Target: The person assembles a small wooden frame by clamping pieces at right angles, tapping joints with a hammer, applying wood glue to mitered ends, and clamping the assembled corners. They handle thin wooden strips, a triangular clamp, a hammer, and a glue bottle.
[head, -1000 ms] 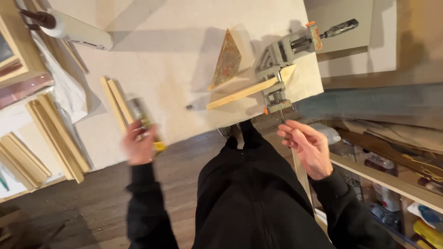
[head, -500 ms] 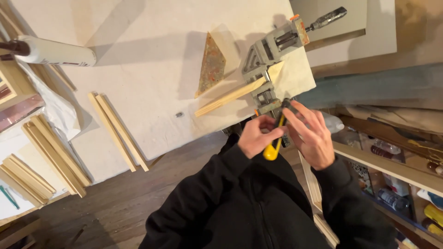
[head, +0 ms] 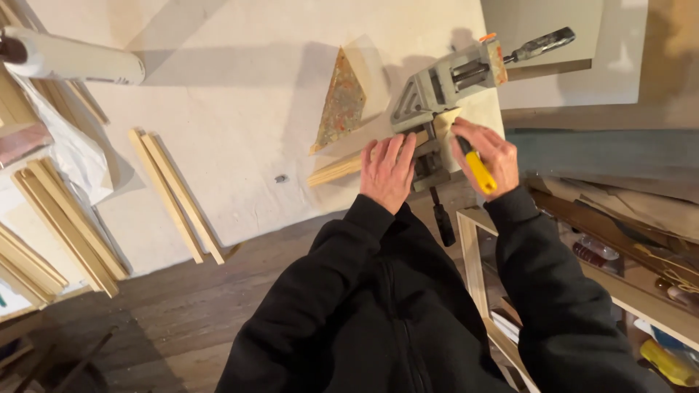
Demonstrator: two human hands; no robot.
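Observation:
A grey metal corner clamp (head: pixel 444 84) sits near the right edge of the white-covered table (head: pixel 233 94), gripping a pale wooden moulding strip (head: pixel 336 169) that runs out to the left. My left hand (head: pixel 388 172) lies flat on that strip, just beside the clamp. My right hand (head: pixel 486 154) holds a tool with a yellow handle (head: pixel 478 171), its tip at the clamp's corner joint. A black clamp handle (head: pixel 442 218) hangs below the table edge.
Two loose moulding strips (head: pixel 175 195) lie on the left part of the table. More strips (head: pixel 69 222) are stacked at the far left. A white tube (head: pixel 73 60) lies at the top left. A mottled triangular piece (head: pixel 338 105) leans by the clamp. Cluttered shelves (head: pixel 641 269) are at right.
The yellow-handled tool passed from my left hand to my right hand. Both hands moved up to the clamp, and my left hand settled flat on the clamped strip.

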